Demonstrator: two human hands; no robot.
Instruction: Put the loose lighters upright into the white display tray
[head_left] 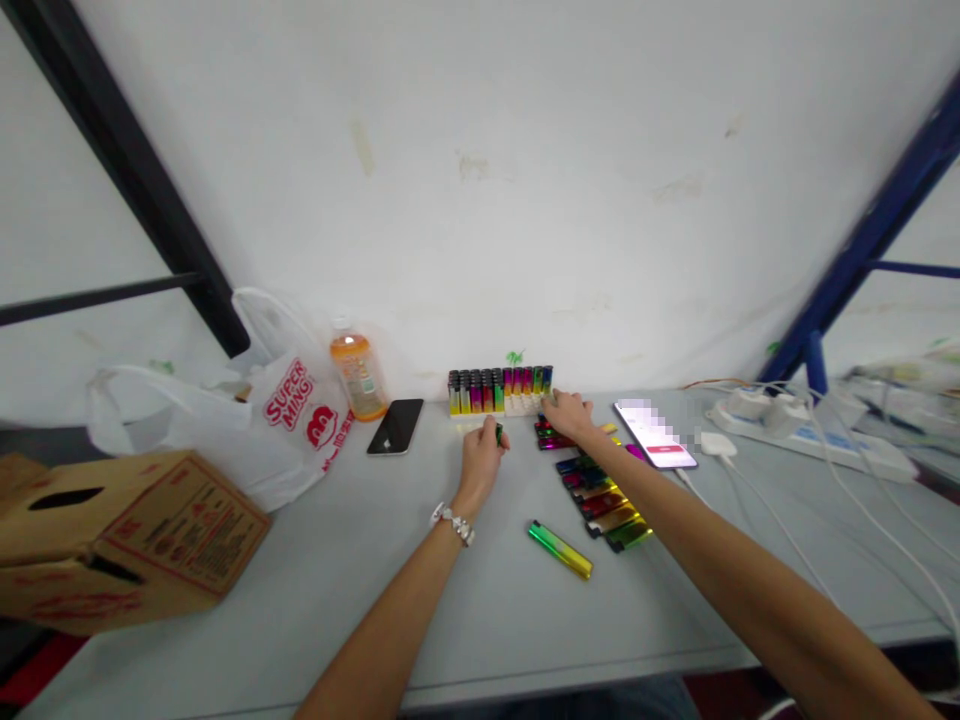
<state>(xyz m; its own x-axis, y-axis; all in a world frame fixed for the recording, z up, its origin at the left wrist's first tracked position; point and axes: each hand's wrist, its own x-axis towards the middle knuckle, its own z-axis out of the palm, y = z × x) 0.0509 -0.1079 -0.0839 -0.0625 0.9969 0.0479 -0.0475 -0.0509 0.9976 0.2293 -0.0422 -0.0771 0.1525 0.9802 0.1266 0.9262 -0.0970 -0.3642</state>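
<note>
My left hand (482, 458) is closed around a lighter (499, 434), of which only a dark green end shows above the fingers. It is just in front of a white lighter rack (517, 405) at the wall. Upright lighters (476, 392) with black tops fill the rack's left part, and a single row stands along its back right. My right hand (571, 415) has its fingers pinched at the rack's right end; the fingertips are partly hidden. Below that hand lies a row of shiny lighters (600, 500), partly covered by my right forearm. One green-yellow lighter (560, 550) lies apart, nearer me.
On the left are a cardboard box (150, 540), a white plastic bag (277, 430), an orange drink bottle (358, 375) and a dark phone (395, 427). To the right lie a lit phone (654, 435), a charger (718, 444), cables and a power strip (817, 435).
</note>
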